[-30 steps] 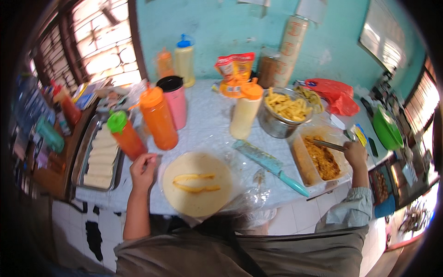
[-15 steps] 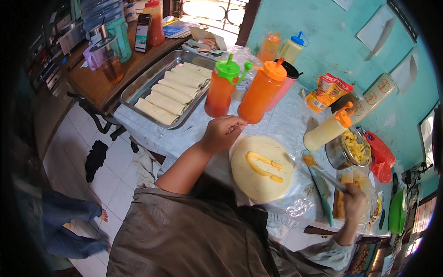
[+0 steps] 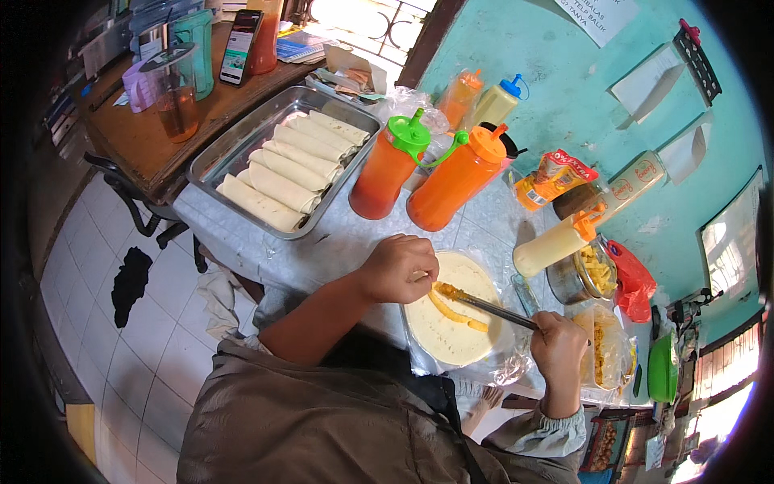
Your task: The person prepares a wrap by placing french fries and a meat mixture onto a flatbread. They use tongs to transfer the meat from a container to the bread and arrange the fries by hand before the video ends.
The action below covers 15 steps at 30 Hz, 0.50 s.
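Observation:
A pale round flatbread wrap (image 3: 443, 331) lies flat on clear plastic in front of me. Curved yellow strips (image 3: 458, 313) rest on it. My right hand (image 3: 558, 347) grips the handle of a long metal utensil (image 3: 504, 313) reaching left over the wrap. Chunky orange-yellow filling (image 3: 453, 292) covers the utensil's far end, by the upper end of the strips. My left hand (image 3: 401, 269) is closed, fingertips together, at the wrap's upper left edge beside that filling; what it pinches, if anything, is hidden. To the right of my right hand is a clear container (image 3: 617, 323) of orange filling.
A metal tray (image 3: 211, 155) of rolled wraps (image 3: 294, 165) stands at the left. Behind the wrap are a red sauce bottle (image 3: 379, 181), an orange one (image 3: 451, 185) and a pale one (image 3: 544, 248). A metal pot (image 3: 564, 282) holds yellow cut pieces. A green basin (image 3: 663, 367) stands far right.
My right hand has swung left, bringing the loaded utensil from beside the container to over the wrap. My left hand is now lower, by the wrap's edge. The person at left has gone from view.

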Motion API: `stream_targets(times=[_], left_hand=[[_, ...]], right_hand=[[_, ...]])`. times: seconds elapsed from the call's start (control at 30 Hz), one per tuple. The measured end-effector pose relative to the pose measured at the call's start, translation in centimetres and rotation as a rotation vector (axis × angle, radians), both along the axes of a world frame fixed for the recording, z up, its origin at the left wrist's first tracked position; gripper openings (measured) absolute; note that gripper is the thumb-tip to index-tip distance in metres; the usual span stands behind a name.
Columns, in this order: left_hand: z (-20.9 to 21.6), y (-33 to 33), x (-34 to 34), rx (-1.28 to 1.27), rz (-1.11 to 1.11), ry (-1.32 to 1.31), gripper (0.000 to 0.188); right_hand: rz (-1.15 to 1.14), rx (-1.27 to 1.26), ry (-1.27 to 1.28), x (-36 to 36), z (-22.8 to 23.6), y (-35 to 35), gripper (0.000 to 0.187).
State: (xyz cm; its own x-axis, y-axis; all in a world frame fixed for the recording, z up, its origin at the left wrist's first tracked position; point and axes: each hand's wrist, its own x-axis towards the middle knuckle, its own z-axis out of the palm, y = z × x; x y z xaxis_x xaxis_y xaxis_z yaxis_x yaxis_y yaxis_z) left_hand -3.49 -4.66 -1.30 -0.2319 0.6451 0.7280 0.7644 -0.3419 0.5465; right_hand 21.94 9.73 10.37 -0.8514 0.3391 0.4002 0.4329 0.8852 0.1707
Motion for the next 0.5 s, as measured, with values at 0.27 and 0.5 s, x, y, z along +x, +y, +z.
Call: stream_targets(times=[0.27,0.5], left_hand=[[0.71,-0.51,0.40,-0.106,0.033,-0.008,0.029],[0.41,-0.13,0.58,-0.049,0.040,-0.033,0.037]], right_hand=[[-0.009,0.019,-0.038,-0.60,0.33,-0.90,0.013],[-0.051,0.032,-0.043,-0.04,0.21,-0.67,0.009]])
